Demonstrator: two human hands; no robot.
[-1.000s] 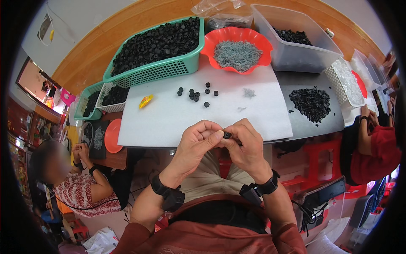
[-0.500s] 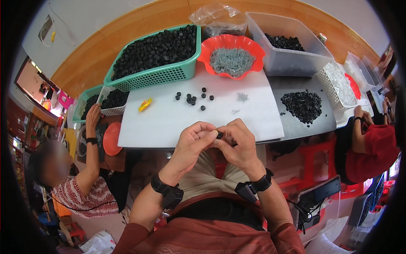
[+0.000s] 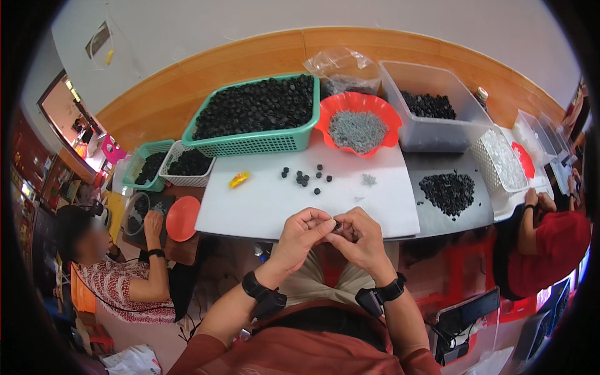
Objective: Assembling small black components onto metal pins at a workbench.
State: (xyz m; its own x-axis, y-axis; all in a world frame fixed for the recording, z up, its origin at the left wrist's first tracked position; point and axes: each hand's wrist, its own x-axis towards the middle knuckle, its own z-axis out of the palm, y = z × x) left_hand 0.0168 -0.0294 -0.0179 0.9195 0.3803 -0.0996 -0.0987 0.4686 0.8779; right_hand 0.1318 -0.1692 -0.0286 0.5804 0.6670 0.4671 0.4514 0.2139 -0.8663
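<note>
Just past the front edge of the table, my two hands meet fingertip to fingertip. The thumb and index finger of my left hand (image 3: 306, 236) pinch a small black plastic part (image 3: 337, 225), mostly covered by fingers. My right hand (image 3: 360, 239) is closed in a pinch against the part's right side; whatever lies between its fingertips is too small to tell. On the white mat (image 3: 250, 209) ahead lie several loose black parts (image 3: 302, 179) of similar look. Right of them is a little pile of thin grey metal pieces (image 3: 369, 180).
Along the back stand a green basket (image 3: 256, 145) heaped with black parts, a red scalloped bowl (image 3: 326, 128) of grey pieces and a clear bin (image 3: 431, 134). A pile of black bits (image 3: 447, 192) lies right. People sit at both sides. A yellow wrapper (image 3: 239, 179) lies left.
The view has tilted up, so the table sits lower in it. My hands remain together at the black part. The person at left has drawn a hand back from the baskets toward the tray.
</note>
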